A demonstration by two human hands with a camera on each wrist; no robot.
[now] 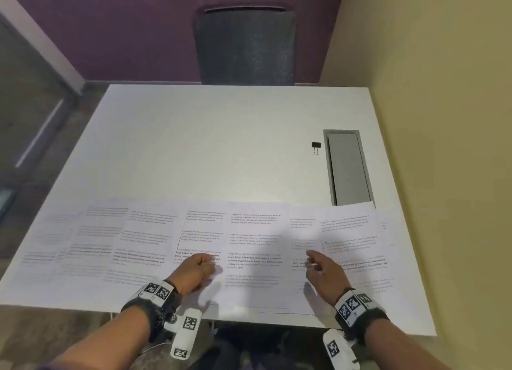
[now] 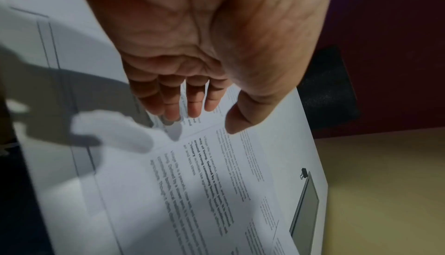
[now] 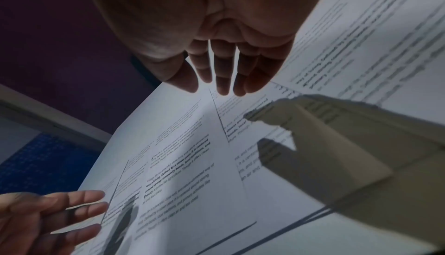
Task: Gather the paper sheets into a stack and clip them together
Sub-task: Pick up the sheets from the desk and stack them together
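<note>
Several printed paper sheets (image 1: 255,247) lie in an overlapping row along the near edge of the white table (image 1: 194,148). My left hand (image 1: 206,261) is over the middle sheets, fingers relaxed and holding nothing. In the left wrist view, my left hand (image 2: 207,118) has its fingertips (image 2: 172,112) close above a sheet (image 2: 216,192); contact is unclear. My right hand (image 1: 314,261) hovers over the sheets further right, fingers loosely spread. In the right wrist view, my right hand (image 3: 211,86) is above the sheets (image 3: 183,164) and holds nothing. A black binder clip (image 1: 316,147) (image 2: 304,173) lies alone at the far right.
A grey recessed hatch (image 1: 347,170) is set into the table right of the clip, its near end under a sheet. A dark chair (image 1: 246,45) stands behind the far edge. A beige wall (image 1: 443,120) runs close along the table's right side.
</note>
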